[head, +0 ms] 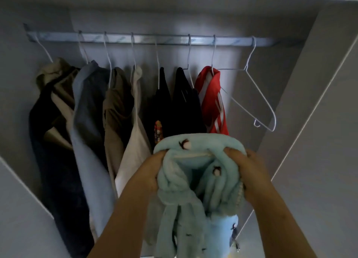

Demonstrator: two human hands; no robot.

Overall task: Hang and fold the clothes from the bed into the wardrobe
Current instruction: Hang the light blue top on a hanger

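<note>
Facing a grey wardrobe [310,73] recess, the view shows a metal rail [147,40] hung with wire hangers carrying garments side by side, a red striped garment [211,101] rightmost. Beside it an empty wire hanger [257,95] dangles tilted, with open space toward the right wall. In front, the left hand [153,172] and right hand [249,172] each clutch a bunched light-blue fleece garment [193,182], fingers curled into its folds.

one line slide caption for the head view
Left hand and right hand grip a fluffy light-blue garment before a rail of hung clothes and one empty hanger.
</note>
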